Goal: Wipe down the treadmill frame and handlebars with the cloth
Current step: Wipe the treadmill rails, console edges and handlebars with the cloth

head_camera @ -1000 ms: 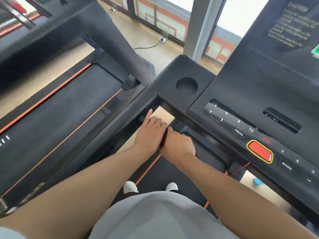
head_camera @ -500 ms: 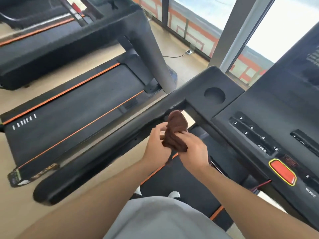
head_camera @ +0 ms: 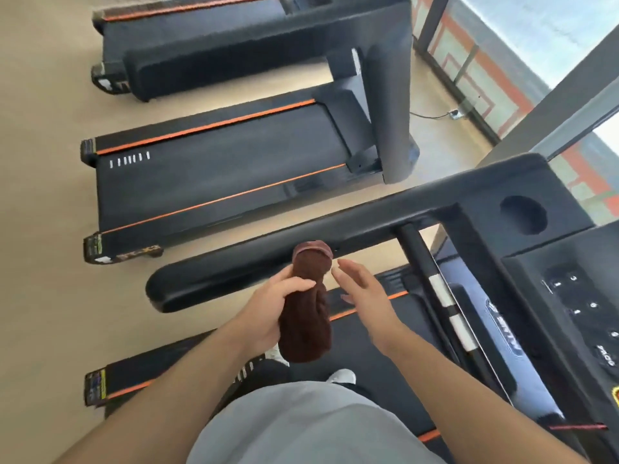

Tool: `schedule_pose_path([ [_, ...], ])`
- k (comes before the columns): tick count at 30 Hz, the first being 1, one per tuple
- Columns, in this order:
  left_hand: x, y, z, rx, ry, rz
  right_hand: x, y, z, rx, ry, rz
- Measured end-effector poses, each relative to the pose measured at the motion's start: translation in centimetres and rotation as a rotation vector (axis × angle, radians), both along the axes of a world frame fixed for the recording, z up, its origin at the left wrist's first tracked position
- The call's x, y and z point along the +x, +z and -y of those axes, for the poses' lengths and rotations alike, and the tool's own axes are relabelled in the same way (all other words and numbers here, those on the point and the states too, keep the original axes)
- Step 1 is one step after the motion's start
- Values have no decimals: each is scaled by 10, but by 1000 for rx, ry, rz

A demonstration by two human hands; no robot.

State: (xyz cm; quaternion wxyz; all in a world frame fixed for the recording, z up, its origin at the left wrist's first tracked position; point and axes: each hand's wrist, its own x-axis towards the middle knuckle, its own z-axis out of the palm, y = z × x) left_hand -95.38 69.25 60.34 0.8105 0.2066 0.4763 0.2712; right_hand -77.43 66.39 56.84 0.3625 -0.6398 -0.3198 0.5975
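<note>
Left hand (head_camera: pixel 268 309): fingers curled around a bunched dark brown terry cloth (head_camera: pixel 308 313), held upright.
Right hand (head_camera: pixel 363 293): fingers straight and loosely spread, just right of the cloth, holding nothing.
Cloth: its top end reaches the long black padded handlebar (head_camera: pixel 234 272) just beyond the fingertips.
Console (head_camera: pixel 569 296): black, to the right of the right fingers.

Bright daylight enters through the windows (head_camera: pixel 522 38) at the upper right, which are washed out with glare. The floor (head_camera: pixel 43 202) is evenly lit, shadows soft. Wide-angle distortion bends lines near the edges; fine detail is slightly soft.
</note>
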Motion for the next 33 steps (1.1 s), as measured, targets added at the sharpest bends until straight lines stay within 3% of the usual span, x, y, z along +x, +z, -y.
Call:
schedule_pose_path([
  [2,-16,6,0,50,-15,14,-9,-5,-3,-157,188,-222],
  [4,-29,11,1,94,-16,-50,-20,-5,-5,-174,306,-271],
  [8,-62,17,7,315,-5,-509,-42,3,-16,-63,166,-343],
  [12,-93,26,20,371,291,-879,-64,32,-26,208,3,-68],
  [15,-124,30,14,391,539,-979,-82,66,-41,346,-39,75],
  [18,-159,19,-12,360,615,-962,-102,76,-71,363,31,261],
  [20,-181,6,-33,295,541,-1007,-113,63,-92,430,173,649],
  [22,-200,-9,-44,321,371,-1049,-126,46,-102,523,540,906],
  [24,-207,-20,-42,424,69,-932,-147,31,-102,487,1013,1059],
  [26,-205,-32,-34,528,-165,-786,-164,14,-100,501,1261,1249],
  [28,-203,-44,-31,594,-93,-740,-182,8,-109,536,1313,1300],
  [30,-206,-56,-36,597,40,-814,-201,9,-125,549,1366,1251],
  [33,-220,-76,-43,398,153,-754,-229,12,-140,493,1488,1137],
])
